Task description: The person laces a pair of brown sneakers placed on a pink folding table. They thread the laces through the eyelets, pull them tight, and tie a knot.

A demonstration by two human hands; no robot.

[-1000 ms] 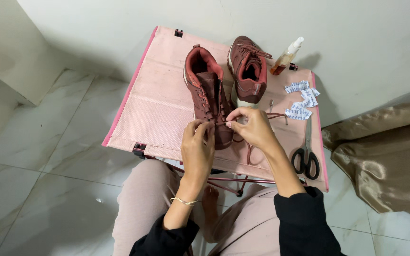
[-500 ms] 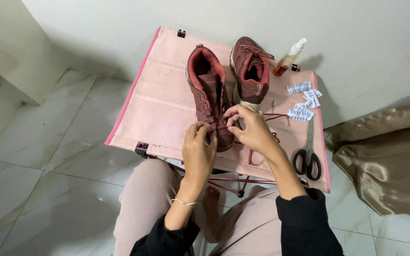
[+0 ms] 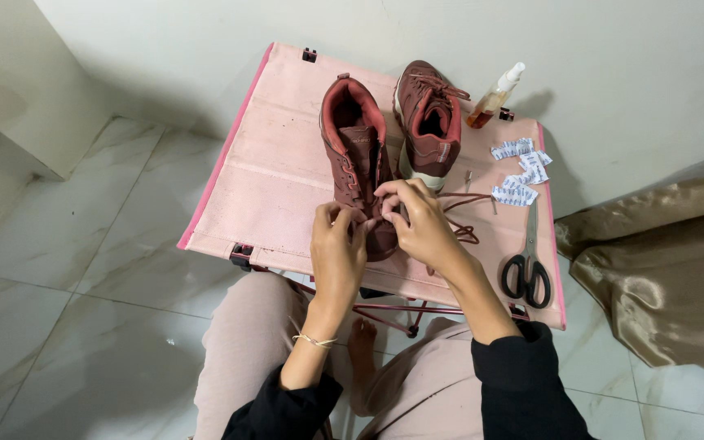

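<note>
My left hand and right hand met over the toe end of the near maroon shoe on the pink surface, each grip pinched on its lace. The second shoe stood just beside it, with scissors lying well off to my right

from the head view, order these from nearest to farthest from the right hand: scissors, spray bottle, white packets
Measured from the right hand, which is at the toe of the near shoe:
1. White packets, up and to the right on the pink table.
2. Scissors, right, near the table's front edge; only slightly farther than the packets.
3. Spray bottle, at the back by the wall, clearly farthest.
</note>
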